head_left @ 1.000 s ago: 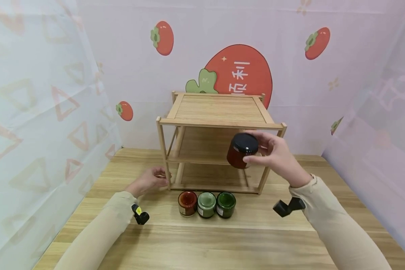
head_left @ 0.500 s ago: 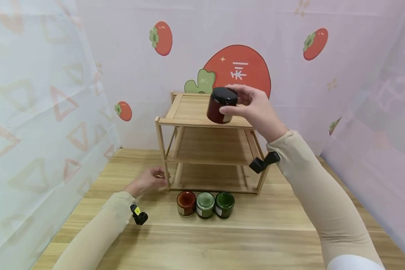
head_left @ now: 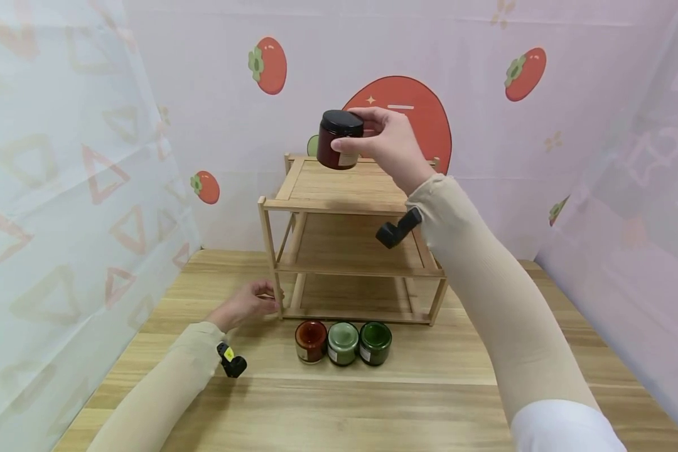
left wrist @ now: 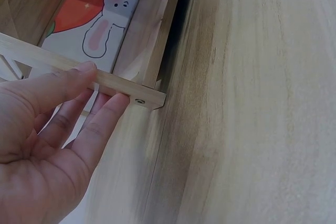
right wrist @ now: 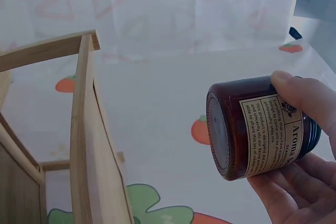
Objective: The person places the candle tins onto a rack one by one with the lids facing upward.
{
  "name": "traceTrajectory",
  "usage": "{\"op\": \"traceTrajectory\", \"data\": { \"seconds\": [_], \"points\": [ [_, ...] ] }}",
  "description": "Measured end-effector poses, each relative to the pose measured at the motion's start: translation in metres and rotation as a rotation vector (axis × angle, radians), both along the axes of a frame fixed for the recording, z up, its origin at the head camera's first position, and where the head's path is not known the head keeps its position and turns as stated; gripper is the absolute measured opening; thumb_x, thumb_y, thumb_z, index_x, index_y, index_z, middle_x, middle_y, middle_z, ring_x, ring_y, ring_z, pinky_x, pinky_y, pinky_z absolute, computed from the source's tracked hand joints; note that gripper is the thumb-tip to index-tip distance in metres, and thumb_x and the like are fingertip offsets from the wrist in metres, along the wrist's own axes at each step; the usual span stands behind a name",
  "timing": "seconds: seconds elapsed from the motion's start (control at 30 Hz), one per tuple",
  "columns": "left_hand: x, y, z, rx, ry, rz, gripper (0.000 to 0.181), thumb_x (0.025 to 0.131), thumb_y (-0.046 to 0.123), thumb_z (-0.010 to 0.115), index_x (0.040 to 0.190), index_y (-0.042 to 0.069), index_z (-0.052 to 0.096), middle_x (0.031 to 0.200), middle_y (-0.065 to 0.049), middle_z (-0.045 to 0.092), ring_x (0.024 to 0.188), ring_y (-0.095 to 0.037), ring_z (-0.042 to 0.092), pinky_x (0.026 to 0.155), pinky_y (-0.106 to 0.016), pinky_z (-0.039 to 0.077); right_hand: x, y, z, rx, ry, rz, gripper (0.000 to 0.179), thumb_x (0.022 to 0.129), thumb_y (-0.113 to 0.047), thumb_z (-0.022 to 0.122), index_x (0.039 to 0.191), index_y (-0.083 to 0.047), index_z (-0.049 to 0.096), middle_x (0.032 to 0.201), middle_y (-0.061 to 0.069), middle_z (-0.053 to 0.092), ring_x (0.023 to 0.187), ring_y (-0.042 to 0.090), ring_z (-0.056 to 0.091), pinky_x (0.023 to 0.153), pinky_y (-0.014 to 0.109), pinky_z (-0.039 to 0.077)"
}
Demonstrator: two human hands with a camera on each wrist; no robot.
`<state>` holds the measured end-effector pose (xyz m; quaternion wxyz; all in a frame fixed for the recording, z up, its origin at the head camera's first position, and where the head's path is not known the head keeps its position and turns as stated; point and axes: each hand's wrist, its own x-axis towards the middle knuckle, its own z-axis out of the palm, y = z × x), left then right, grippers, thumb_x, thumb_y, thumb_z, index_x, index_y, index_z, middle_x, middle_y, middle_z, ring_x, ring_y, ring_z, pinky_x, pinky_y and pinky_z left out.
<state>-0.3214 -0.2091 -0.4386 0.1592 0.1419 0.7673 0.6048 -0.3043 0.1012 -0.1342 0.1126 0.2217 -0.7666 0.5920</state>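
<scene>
My right hand (head_left: 392,143) grips a dark red glass candle jar (head_left: 329,145) with a black lid, thumb on the near side and fingers behind. It is held upright above the top board of a wooden shelf rack (head_left: 361,185). In the right wrist view, the jar's printed paper label (right wrist: 270,135) and its round base show. My left hand (head_left: 247,306) is low at the rack's front left corner. In the left wrist view, its thumb and fingertips (left wrist: 118,103) pinch the wooden leg (left wrist: 149,96) near its foot.
In front of the rack, a red-brown jar (head_left: 311,342), a pale green jar (head_left: 343,344) and a dark green jar (head_left: 375,344) stand in a row on the wooden table (head_left: 373,411). A printed cloth backdrop (head_left: 215,113) encloses the back and sides.
My right hand has lifted the candle jar from in front of the middle shelf, up and leftward, to above the top board. The left hand has stayed at the rack's leg.
</scene>
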Motion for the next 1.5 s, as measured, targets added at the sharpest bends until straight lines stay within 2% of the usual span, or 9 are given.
{"op": "traceTrajectory", "data": {
  "seconds": [0.23, 0.57, 0.87, 1.27, 1.5],
  "points": [
    [0.000, -0.001, 0.000, 0.009, 0.000, -0.011, 0.032, 0.087, -0.004, 0.065, 0.116, -0.011, 0.053, 0.121, -0.033, 0.055, 0.096, -0.018, 0.063, 0.082, -0.023, 0.056, -0.010, -0.014, 0.001, 0.013, -0.030, -0.021, 0.063, 0.073, -0.019, 0.085, 0.131, -0.016, 0.059, 0.118, 0.004, 0.064, 0.110, 0.016, 0.058, 0.094, 0.030, 0.046],
    [0.001, -0.002, 0.000, -0.008, -0.001, -0.007, 0.032, 0.087, -0.003, 0.065, 0.116, -0.010, 0.053, 0.122, -0.033, 0.054, 0.096, -0.018, 0.063, 0.082, -0.023, 0.056, -0.023, -0.038, -0.020, 0.021, -0.111, -0.035, 0.065, 0.073, -0.021, 0.085, 0.131, -0.012, 0.058, 0.123, 0.005, 0.064, 0.112, 0.013, 0.056, 0.099, 0.033, 0.045],
    [0.003, 0.000, 0.002, 0.001, 0.000, 0.001, 0.034, 0.086, -0.005, 0.065, 0.117, -0.012, 0.053, 0.121, -0.033, 0.055, 0.097, -0.020, 0.063, 0.081, -0.023, 0.056, -0.024, -0.048, -0.035, 0.075, -0.157, -0.068, 0.067, 0.073, -0.023, 0.086, 0.132, -0.013, 0.058, 0.125, 0.003, 0.062, 0.112, 0.014, 0.056, 0.101, 0.031, 0.045],
    [0.004, 0.002, 0.002, 0.039, -0.029, 0.023, 0.032, 0.084, -0.009, 0.065, 0.114, -0.011, 0.054, 0.121, -0.034, 0.055, 0.095, -0.018, 0.063, 0.080, -0.023, 0.057, -0.027, -0.053, -0.041, 0.120, -0.178, -0.082, 0.063, 0.072, -0.022, 0.086, 0.129, -0.013, 0.059, 0.125, 0.004, 0.063, 0.113, 0.013, 0.057, 0.102, 0.029, 0.044],
    [0.004, -0.001, 0.002, 0.047, -0.026, 0.011, 0.033, 0.086, -0.007, 0.064, 0.117, -0.013, 0.052, 0.122, -0.035, 0.053, 0.095, -0.018, 0.063, 0.082, -0.023, 0.056, -0.028, -0.053, -0.043, 0.122, -0.169, -0.063, 0.063, 0.072, -0.020, 0.086, 0.129, -0.012, 0.059, 0.122, 0.005, 0.065, 0.110, 0.014, 0.057, 0.098, 0.030, 0.045]
  ]
}}
